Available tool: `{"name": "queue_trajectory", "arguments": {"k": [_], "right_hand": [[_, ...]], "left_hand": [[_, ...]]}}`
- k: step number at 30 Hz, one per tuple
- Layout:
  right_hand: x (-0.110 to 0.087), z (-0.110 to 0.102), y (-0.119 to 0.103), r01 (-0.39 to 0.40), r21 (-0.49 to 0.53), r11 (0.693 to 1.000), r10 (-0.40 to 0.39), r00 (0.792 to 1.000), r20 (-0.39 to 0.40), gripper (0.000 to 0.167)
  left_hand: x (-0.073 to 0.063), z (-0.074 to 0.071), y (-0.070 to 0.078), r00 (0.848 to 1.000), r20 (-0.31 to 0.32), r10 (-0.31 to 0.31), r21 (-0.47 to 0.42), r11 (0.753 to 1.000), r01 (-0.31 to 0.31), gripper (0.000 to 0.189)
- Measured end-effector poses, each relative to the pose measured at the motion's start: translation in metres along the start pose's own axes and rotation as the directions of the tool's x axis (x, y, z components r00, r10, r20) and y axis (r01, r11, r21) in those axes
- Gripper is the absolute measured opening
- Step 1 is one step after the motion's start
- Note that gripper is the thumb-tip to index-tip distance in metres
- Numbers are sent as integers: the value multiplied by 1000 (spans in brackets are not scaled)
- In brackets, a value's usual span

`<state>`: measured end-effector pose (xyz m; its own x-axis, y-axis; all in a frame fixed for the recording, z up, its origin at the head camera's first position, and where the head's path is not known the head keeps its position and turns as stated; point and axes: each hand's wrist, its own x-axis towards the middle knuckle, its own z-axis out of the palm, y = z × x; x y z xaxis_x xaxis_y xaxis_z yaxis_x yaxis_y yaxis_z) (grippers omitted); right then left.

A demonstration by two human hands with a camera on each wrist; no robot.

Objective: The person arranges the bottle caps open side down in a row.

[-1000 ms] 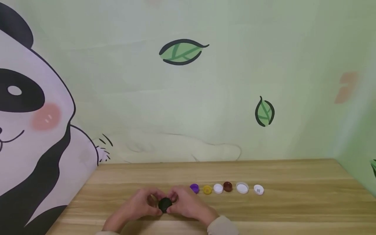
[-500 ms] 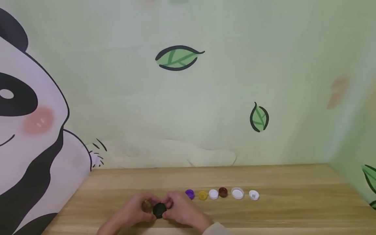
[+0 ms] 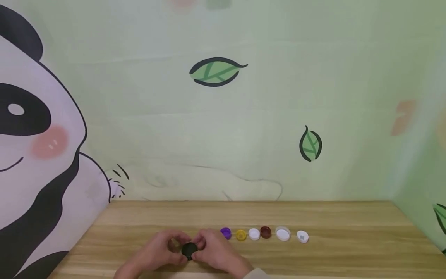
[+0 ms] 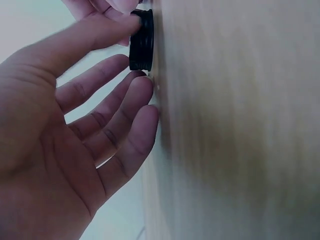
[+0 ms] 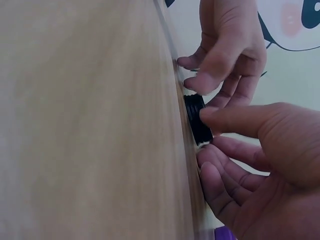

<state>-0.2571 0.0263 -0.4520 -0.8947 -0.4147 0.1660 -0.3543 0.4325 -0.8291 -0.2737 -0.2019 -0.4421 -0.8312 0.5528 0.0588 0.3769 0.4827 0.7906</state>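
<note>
A round black bottle cap (image 3: 189, 251) with ridged sides lies at the wooden tabletop, between both hands in the head view. My left hand (image 3: 163, 251) holds it from the left, thumb at the near edge and index finger at the far side. From the right, my right hand (image 3: 216, 250) pinches the same cap with thumb and index finger. In the left wrist view the black cap (image 4: 142, 41) stands edge-on close to the wood, the other fingers loosely bent below it. The right wrist view shows the cap (image 5: 198, 119) between both hands' fingertips.
Right of the hands runs a row of caps: purple (image 3: 225, 233), yellow (image 3: 241, 235), white (image 3: 254, 234), dark red (image 3: 265, 232), a wider pale cap (image 3: 283, 233) and a white cap with a grey square (image 3: 302, 236). A wall with a panda drawing (image 3: 52, 108) borders the wooden table (image 3: 348, 248).
The head view has shifted, so the table and row of caps sit a little lower in it. Both hands stay on the black cap in nearly the same place beside the row.
</note>
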Motion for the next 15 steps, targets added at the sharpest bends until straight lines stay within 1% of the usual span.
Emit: {"name": "queue_trajectory", "arguments": {"k": [3, 5, 7, 10, 12, 15], "right_hand": [[0, -2, 0, -1, 13, 1000, 1, 1000, 6, 26], [0, -5, -1, 0, 29, 1000, -1, 1000, 9, 26], [1, -8, -3, 13, 47, 999, -13, 1000, -1, 24], [3, -15, -3, 53, 42, 998, -51, 998, -46, 20], [5, -20, -3, 93, -13, 996, -94, 991, -93, 17], [6, -27, 0, 128, -146, 981, -150, 977, -150, 16]], "left_hand": [[1, 1, 4, 1000, -18, -23, -7, 1000, 23, 37], [3, 1, 7, 998, -49, -28, 6, 1000, 29, 35], [6, 2, 9, 995, -96, -31, 45, 998, 36, 34], [12, 4, 13, 986, -164, -31, 115, 992, 50, 33], [16, 7, 16, 981, -194, -31, 149, 987, 60, 31], [23, 12, 17, 974, -226, -22, 190, 980, 66, 29]]}}
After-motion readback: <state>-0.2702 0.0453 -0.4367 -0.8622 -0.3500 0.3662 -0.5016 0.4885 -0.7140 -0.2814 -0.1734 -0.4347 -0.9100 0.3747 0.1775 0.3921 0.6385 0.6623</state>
